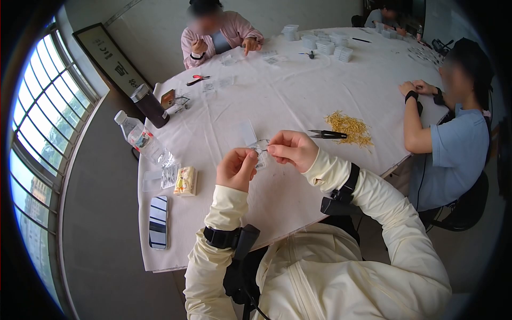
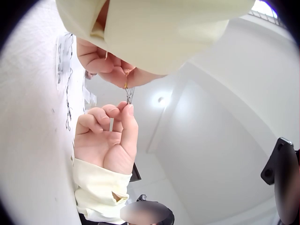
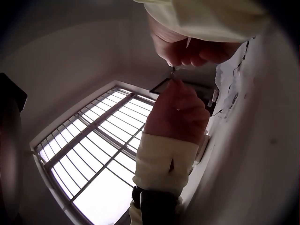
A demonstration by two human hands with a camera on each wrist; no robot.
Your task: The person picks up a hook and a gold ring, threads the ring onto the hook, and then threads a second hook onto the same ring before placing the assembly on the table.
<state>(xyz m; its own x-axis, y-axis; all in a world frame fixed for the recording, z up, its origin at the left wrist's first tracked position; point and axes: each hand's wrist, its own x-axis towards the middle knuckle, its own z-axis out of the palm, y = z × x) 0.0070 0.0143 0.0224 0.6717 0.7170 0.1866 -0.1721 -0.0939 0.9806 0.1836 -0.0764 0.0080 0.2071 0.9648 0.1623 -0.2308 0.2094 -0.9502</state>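
Note:
Both hands are raised over the near side of the table, fingertips close together. My left hand (image 1: 236, 169) pinches one end of a small bunch of thin dark strands (image 2: 129, 95), where a gold-coloured twist tie (image 2: 125, 86) shows at its fingertips. Thumb and forefinger of my right hand (image 1: 294, 152) pinch the other end of the strands. Below the hands lies a small clear packet (image 1: 260, 161), partly covered by them in the head view. To the right are black-handled snips (image 1: 332, 135) beside a pile of gold twist ties (image 1: 349, 128).
On the left stand a water bottle (image 1: 141, 137) and a dark flask (image 1: 151, 106), with a tissue pack (image 1: 185, 181) and a phone (image 1: 158, 223) nearer me. Red-handled pliers (image 1: 198, 80) lie farther off. Clear plastic boxes (image 1: 325, 45) are stacked at the back. Other people sit around the table.

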